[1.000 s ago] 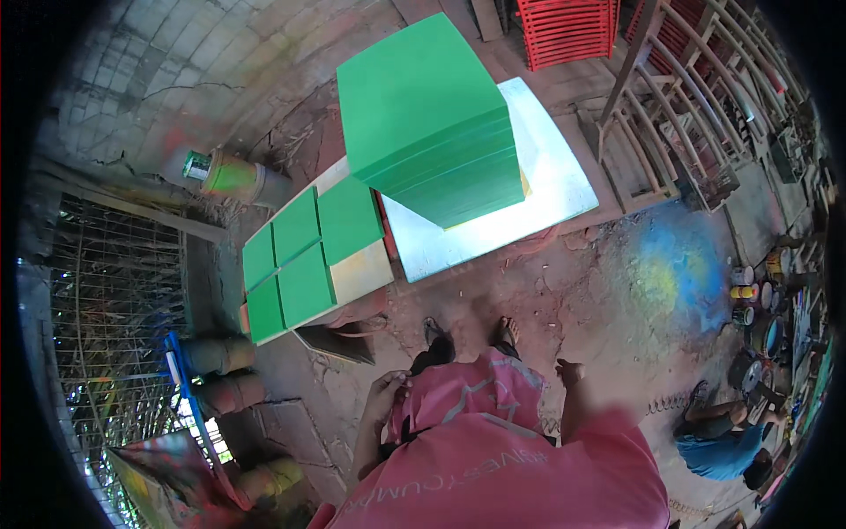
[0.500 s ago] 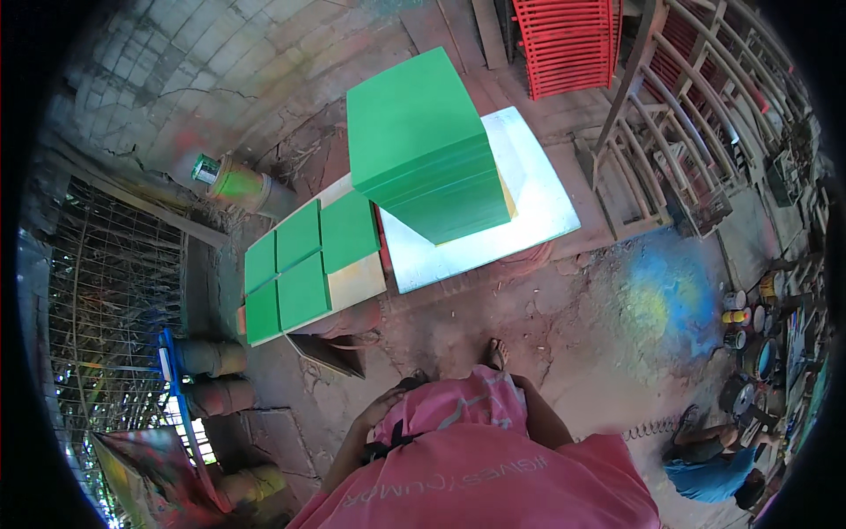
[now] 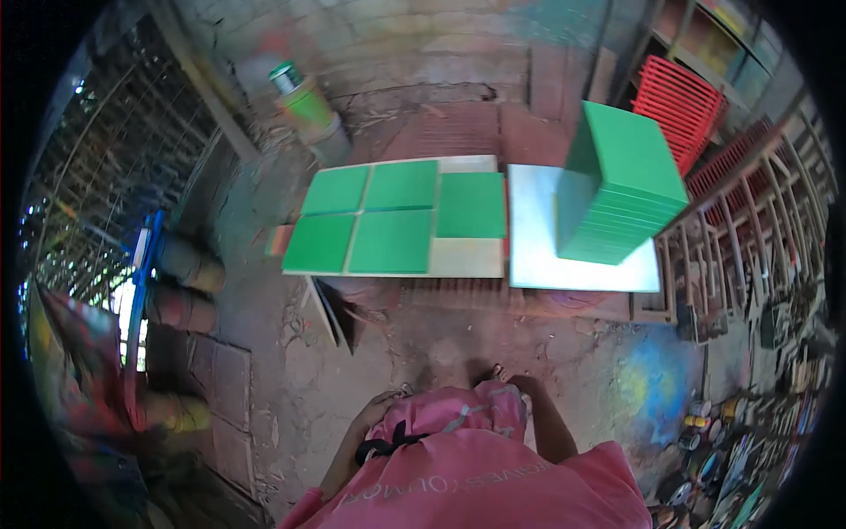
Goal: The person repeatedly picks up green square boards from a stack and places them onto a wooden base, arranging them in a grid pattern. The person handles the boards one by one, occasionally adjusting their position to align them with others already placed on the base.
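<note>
My left hand (image 3: 380,409) rests against the pink cloth of my lower garment (image 3: 441,410), its fingers lying along it and holding nothing. On the other side my right arm (image 3: 548,425) hangs down by the garment, and the fingers of that hand are hidden. Beyond both hands, out of touch, several flat green panels (image 3: 389,240) lie in two rows on a pale board (image 3: 467,258). To their right a tall stack of green panels (image 3: 630,167) stands on a white board (image 3: 536,220).
A paint-stained drum with a green-smeared can (image 3: 286,78) stands at the back left. Red slatted furniture (image 3: 674,101) and wooden frames (image 3: 749,194) fill the right. A dark panel (image 3: 328,310) leans below the pale board. Paint cans (image 3: 696,421) sit at the lower right.
My view has turned left, so the boards and the green stack appear farther right and more level. Both arms stay at my sides. The nearby person in blue has left the view.
</note>
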The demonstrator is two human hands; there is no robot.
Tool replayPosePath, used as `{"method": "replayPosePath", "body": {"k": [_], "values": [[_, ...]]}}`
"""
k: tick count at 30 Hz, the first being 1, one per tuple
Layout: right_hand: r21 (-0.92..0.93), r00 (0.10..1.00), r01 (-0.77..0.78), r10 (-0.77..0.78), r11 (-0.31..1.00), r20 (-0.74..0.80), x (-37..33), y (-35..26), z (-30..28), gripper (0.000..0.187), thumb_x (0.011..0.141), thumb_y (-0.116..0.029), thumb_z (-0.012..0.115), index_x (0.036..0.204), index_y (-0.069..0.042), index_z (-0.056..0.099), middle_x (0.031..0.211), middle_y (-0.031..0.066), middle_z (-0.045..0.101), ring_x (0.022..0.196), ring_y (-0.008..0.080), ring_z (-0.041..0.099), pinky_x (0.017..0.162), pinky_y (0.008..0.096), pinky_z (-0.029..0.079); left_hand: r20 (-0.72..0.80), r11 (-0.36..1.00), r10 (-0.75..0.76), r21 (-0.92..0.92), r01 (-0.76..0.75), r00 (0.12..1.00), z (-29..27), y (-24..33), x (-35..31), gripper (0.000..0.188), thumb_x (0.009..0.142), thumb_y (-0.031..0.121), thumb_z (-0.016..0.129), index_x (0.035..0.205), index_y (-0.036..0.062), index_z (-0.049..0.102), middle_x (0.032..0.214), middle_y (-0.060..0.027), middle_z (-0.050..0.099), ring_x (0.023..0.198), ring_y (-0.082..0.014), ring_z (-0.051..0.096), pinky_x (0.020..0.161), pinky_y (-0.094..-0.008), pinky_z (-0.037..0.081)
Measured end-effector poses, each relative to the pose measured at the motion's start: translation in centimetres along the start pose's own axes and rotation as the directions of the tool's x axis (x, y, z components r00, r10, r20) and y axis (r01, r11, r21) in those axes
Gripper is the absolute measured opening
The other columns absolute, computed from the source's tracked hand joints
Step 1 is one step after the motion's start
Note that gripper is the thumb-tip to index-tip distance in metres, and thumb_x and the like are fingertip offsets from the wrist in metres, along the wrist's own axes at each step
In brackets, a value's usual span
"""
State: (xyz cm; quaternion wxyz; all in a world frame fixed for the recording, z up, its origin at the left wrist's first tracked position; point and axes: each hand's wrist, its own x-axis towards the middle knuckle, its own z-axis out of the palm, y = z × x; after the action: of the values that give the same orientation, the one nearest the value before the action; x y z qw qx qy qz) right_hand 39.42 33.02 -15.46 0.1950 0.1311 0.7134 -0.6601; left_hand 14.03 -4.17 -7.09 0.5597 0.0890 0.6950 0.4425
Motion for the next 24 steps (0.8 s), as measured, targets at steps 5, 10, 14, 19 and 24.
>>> {"method": "replayPosePath", "body": {"k": [5, 10, 14, 19, 24], "values": [[0.524, 0.859, 0.304, 0.009, 0.796, -0.511, 7.9, -6.9, -1.5, 0.048, 0.092, -0.037, 0.048, 0.119, 0.003, 0.056, 0.116, 0.0158, 0.061, 0.099, 0.0245, 0.060, 0.086, 0.0349, 0.048, -0.222, 0.781, -0.069, -0.619, -0.086, 0.973, -10.1, -0.2, -3.0, 0.049, 0.096, 0.033, 0.044, 0.133, 0.0005, 0.043, 0.126, -0.0110, 0.052, 0.113, -0.0253, 0.053, 0.096, -0.0351, 0.041], [0.768, 0.740, 0.600, 0.209, 0.225, -0.639, 15.4, -19.9, -3.0, 0.045, 0.092, -0.037, 0.053, 0.117, 0.001, 0.052, 0.119, 0.0203, 0.056, 0.112, 0.0316, 0.054, 0.097, 0.0402, 0.045, -0.491, 0.527, 0.058, -0.725, -0.444, 0.869, -22.4, 3.0, 0.3, 0.050, 0.096, 0.038, 0.044, 0.131, 0.0032, 0.041, 0.127, -0.0108, 0.050, 0.116, -0.0258, 0.050, 0.095, -0.0407, 0.042], [0.611, 0.596, 0.757, 0.136, 0.234, -0.791, 19.0, -24.1, -4.3, 0.044, 0.091, -0.029, 0.057, 0.123, 0.000, 0.050, 0.127, 0.0131, 0.053, 0.116, 0.0278, 0.052, 0.095, 0.0409, 0.047, -0.543, 0.467, 0.117, -0.709, -0.529, 0.832, -29.1, 9.6, 6.1, 0.053, 0.095, 0.040, 0.045, 0.131, 0.0024, 0.038, 0.124, -0.0116, 0.051, 0.116, -0.0254, 0.050, 0.097, -0.0422, 0.042], [0.601, 0.557, 0.761, 0.227, 0.244, -0.799, 21.1, -22.0, -7.0, 0.040, 0.093, -0.021, 0.053, 0.127, -0.001, 0.047, 0.128, 0.0122, 0.053, 0.116, 0.0265, 0.052, 0.096, 0.0428, 0.047, -0.481, 0.354, 0.130, -0.794, -0.493, 0.867, -31.7, 14.6, 12.9, 0.059, 0.095, 0.050, 0.042, 0.131, 0.0035, 0.038, 0.121, -0.0114, 0.053, 0.113, -0.0252, 0.052, 0.098, -0.0429, 0.042], [0.570, 0.552, 0.778, 0.144, 0.265, -0.821, 21.0, -23.5, -6.1, 0.042, 0.093, -0.013, 0.051, 0.131, 0.002, 0.041, 0.128, 0.0160, 0.052, 0.117, 0.0284, 0.052, 0.097, 0.0442, 0.047, -0.532, 0.164, 0.149, -0.818, -0.551, 0.834, -31.8, 16.2, 16.3, 0.062, 0.093, 0.055, 0.040, 0.129, 0.0054, 0.042, 0.123, -0.0092, 0.054, 0.113, -0.0245, 0.052, 0.100, -0.0423, 0.041]]}}
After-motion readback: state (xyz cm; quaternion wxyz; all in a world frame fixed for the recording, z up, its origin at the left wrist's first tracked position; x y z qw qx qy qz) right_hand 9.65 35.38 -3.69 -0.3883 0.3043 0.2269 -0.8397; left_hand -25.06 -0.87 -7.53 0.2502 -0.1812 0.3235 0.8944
